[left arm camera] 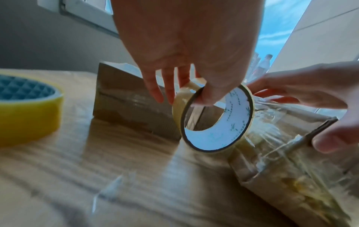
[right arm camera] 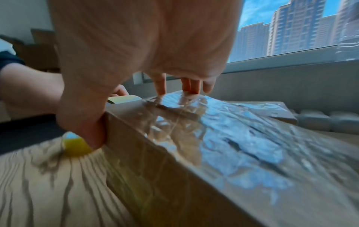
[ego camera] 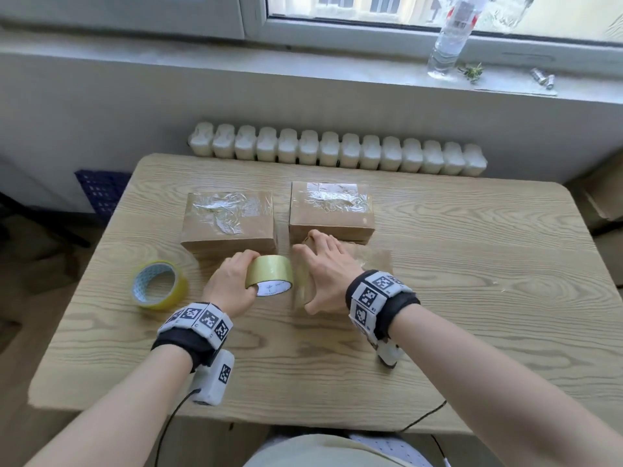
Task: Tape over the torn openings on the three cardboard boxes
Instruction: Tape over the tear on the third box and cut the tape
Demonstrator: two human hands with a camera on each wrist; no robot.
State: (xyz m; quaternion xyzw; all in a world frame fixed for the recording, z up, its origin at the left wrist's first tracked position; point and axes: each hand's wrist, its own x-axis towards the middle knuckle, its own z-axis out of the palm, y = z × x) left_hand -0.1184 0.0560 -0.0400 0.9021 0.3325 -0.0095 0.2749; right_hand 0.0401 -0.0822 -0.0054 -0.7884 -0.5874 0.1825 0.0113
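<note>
Two brown cardboard boxes stand at the back of the table, the left box (ego camera: pixel 229 220) (left arm camera: pixel 124 104) and the right box (ego camera: pixel 332 210), both with crinkled clear tape on top. A third box (ego camera: pixel 371 257) (left arm camera: pixel 291 176) (right arm camera: pixel 213 145) lies in front of the right one, shiny tape across its top. My right hand (ego camera: pixel 320 267) (left arm camera: pixel 310 92) (right arm camera: pixel 136 61) spans its left end, thumb against the near side and fingertips on the taped top. My left hand (ego camera: pixel 236 278) (left arm camera: pixel 184 46) grips a clear tape roll (ego camera: pixel 269 274) (left arm camera: pixel 217 121) (right arm camera: pixel 124 99) upright beside that box, thumb inside the core. Clear tape runs from the roll onto the box.
A second, yellow tape roll (ego camera: pixel 158 284) (left arm camera: pixel 25 110) (right arm camera: pixel 74 145) lies flat on the wooden table (ego camera: pixel 472 298) left of my left hand. Behind the table are a white radiator (ego camera: pixel 337 150) and a windowsill with a plastic bottle (ego camera: pixel 448 45). A blue crate (ego camera: pixel 101 193) stands at the left.
</note>
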